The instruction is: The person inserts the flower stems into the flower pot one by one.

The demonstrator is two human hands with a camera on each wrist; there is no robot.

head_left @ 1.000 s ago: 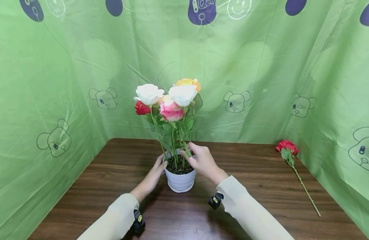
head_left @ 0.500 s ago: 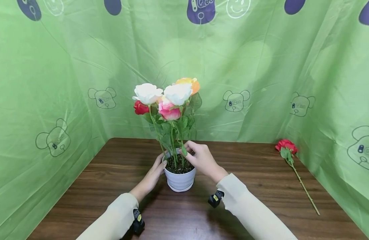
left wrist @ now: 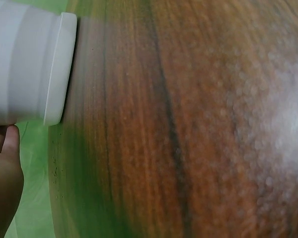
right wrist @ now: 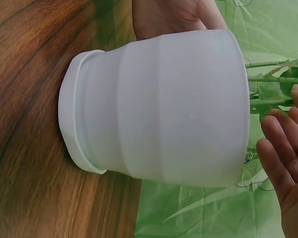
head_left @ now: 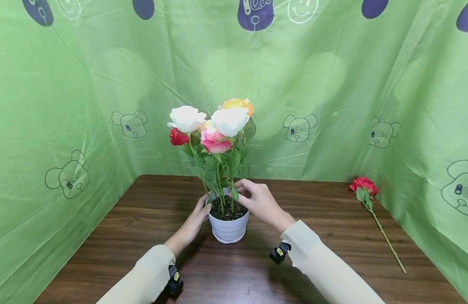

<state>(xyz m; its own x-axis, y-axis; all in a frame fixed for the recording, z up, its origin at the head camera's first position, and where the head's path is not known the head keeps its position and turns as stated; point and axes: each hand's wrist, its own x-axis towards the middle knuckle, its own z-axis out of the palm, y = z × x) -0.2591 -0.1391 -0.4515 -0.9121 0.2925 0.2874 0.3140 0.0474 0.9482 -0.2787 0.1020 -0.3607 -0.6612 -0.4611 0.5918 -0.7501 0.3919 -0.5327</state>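
A white ribbed flower pot (head_left: pixel 229 228) with dark soil (head_left: pixel 228 214) stands upright on its saucer. My left hand (head_left: pixel 194 217) holds the pot's left side, its thumb at the rim; in the left wrist view its fingers (left wrist: pixel 9 141) touch the wall. My right hand (head_left: pixel 259 202) is over the right rim, thumb and forefinger pinching the stem of the front white rose (head_left: pixel 230 121); leaves partly hide the pinch. In the right wrist view the other fingers (right wrist: pixel 280 148) are spread beside the rim. Also in the soil stand another white rose (head_left: pixel 187 119) and a pink rose (head_left: pixel 216 141).
Behind these are a red rose (head_left: pixel 178 137) and an orange-yellow rose (head_left: pixel 241 104). A single red rose (head_left: pixel 364 185) lies on the right of the brown wooden table (head_left: pixel 150 211). Green printed cloth (head_left: pixel 272 84) hangs close behind the table and on both sides.
The front white rose's head swung left, then back right. My right forearm has shifted slightly right in the last half second. The left hand and pot have stayed nearly still.
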